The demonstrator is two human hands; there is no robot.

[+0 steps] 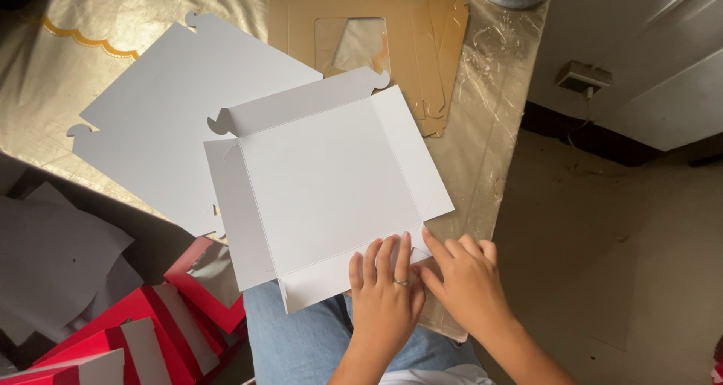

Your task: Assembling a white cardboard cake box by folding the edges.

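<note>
A flat white cardboard box blank (pixel 324 182) with creased side flaps lies on the table's near edge, partly over my lap. My left hand (pixel 384 295), a ring on one finger, presses flat on the blank's near flap, close to its right corner. My right hand (pixel 467 280) sits just beside it, fingertips pinching that same near-right corner. Both hands touch the blank and neither lifts it.
A second white blank (pixel 173 121) lies under the first, to the left. Brown windowed box blanks (pixel 422 39) are stacked at the back. The table (pixel 482 144) has a shiny gold cover. Red box pieces (pixel 173 325) and grey sheets (pixel 53 264) lie lower left. Floor is to the right.
</note>
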